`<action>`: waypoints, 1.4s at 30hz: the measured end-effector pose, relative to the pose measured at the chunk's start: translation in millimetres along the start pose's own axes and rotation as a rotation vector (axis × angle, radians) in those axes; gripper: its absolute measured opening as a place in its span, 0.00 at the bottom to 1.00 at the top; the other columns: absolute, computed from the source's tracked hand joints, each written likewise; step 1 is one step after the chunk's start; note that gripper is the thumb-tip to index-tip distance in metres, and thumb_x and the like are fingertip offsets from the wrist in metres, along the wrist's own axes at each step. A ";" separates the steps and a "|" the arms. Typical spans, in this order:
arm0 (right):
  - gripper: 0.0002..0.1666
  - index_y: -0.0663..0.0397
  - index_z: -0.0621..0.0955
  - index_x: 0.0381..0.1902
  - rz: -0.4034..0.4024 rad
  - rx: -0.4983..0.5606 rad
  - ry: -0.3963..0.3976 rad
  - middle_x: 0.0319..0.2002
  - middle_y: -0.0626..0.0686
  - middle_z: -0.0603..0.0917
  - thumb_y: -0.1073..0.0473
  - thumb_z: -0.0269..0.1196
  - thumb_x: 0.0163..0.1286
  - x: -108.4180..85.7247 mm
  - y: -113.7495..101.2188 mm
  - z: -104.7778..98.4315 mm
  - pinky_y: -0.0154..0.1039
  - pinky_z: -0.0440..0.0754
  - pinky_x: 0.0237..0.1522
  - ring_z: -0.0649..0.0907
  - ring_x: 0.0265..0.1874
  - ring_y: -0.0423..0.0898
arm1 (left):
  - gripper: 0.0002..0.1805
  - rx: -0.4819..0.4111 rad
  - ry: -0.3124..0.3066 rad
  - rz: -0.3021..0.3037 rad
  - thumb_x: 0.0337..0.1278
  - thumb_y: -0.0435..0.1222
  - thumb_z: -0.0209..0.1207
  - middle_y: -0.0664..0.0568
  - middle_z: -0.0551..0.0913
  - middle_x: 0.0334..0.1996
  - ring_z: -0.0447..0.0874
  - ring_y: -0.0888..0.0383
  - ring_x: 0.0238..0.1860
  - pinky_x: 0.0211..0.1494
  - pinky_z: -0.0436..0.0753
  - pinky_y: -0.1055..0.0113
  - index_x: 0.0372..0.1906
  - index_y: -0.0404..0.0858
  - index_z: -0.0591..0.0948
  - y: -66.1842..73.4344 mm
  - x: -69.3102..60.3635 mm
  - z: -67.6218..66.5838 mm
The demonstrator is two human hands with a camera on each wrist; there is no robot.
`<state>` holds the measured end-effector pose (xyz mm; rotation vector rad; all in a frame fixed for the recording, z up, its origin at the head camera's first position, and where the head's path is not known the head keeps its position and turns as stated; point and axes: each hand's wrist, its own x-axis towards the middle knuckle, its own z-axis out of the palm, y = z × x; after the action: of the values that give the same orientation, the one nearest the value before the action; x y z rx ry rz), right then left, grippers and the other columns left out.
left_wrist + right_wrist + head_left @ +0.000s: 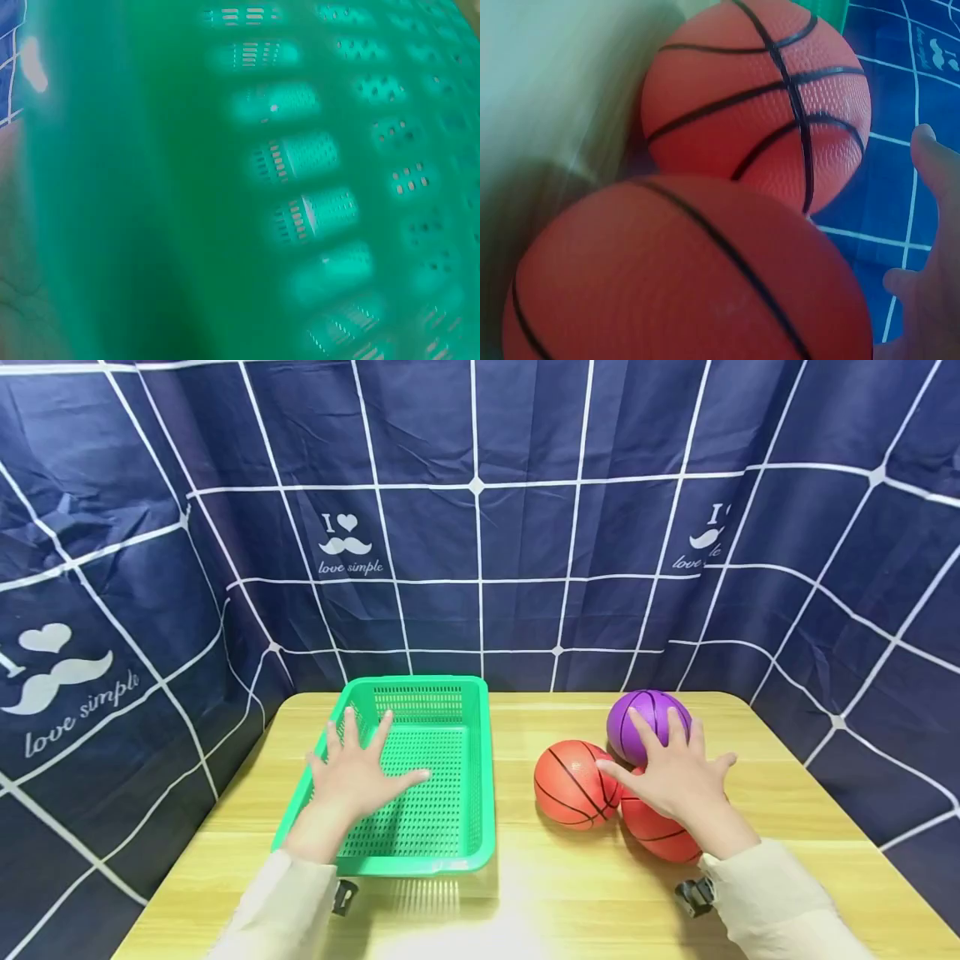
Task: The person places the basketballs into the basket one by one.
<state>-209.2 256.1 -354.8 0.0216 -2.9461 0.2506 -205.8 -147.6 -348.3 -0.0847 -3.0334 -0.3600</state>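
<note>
A green perforated basket (489, 793) stands on the table's left side, and my left hand (352, 781) is over its left part, fingers spread, holding nothing. In the left wrist view the basket's wall (202, 225) fills the picture. Toward the right lie two orange-red balls (572, 785) with black lines and a purple ball (633, 727) behind them. My right hand (678, 777) is spread above the purple ball and the right red ball (660, 831), partly covering both. The right wrist view shows both red balls (682, 277) close up, with fingers (941, 165) at the right edge; contact cannot be told.
The light wooden table (517, 877) reaches to a dark blue curtain (525, 543) with white grid lines, which hangs behind it and on both sides. Small black devices (695, 897) sit under both wrists.
</note>
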 end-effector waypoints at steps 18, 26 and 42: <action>0.62 0.44 0.46 0.76 0.057 0.042 -0.042 0.67 0.78 0.45 0.17 0.49 0.54 -7.3 40.7 -18.7 0.88 0.40 0.37 0.43 0.63 0.80 | 0.61 0.053 0.027 -0.013 0.40 0.78 0.46 0.23 0.39 0.69 0.36 0.21 0.66 0.52 0.42 0.18 0.76 0.46 0.48 -54.1 -6.8 -22.8; 0.61 0.45 0.47 0.76 0.070 0.062 -0.043 0.67 0.78 0.44 0.20 0.51 0.56 -10.9 56.5 -21.7 0.87 0.47 0.36 0.44 0.62 0.81 | 0.63 -0.003 0.007 -0.047 0.38 0.79 0.47 0.24 0.36 0.70 0.34 0.21 0.66 0.51 0.41 0.18 0.76 0.45 0.48 -78.1 -4.6 -25.5; 0.59 0.53 0.45 0.76 -0.099 0.258 0.001 0.64 0.81 0.52 0.38 0.64 0.61 -19.5 80.4 -14.9 0.81 0.57 0.47 0.56 0.60 0.80 | 0.66 -0.219 -0.053 -0.019 0.43 0.66 0.62 0.22 0.44 0.69 0.47 0.23 0.64 0.52 0.55 0.22 0.75 0.35 0.40 -116.6 1.1 -23.3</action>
<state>-189.8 337.9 -357.3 0.2013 -2.8798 0.6122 -212.6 -266.3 -352.6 -0.0803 -3.0362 -0.7007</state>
